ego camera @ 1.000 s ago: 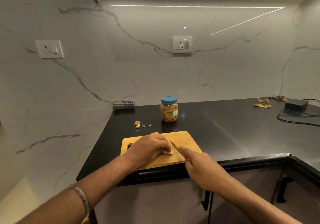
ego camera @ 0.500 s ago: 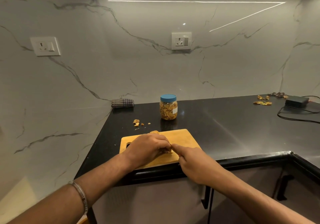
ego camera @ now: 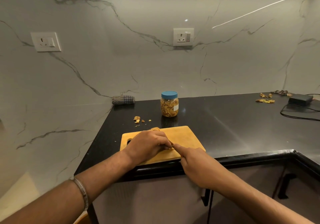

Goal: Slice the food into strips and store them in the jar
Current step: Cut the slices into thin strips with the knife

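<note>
While both hands pinch it, the food shows tan.

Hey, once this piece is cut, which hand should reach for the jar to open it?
Probably the left hand. It only pins the food on the cutting board, and the jar, lid on, stands straight beyond it. The right hand seems to grip the knife, though the blade is hidden now.
</note>
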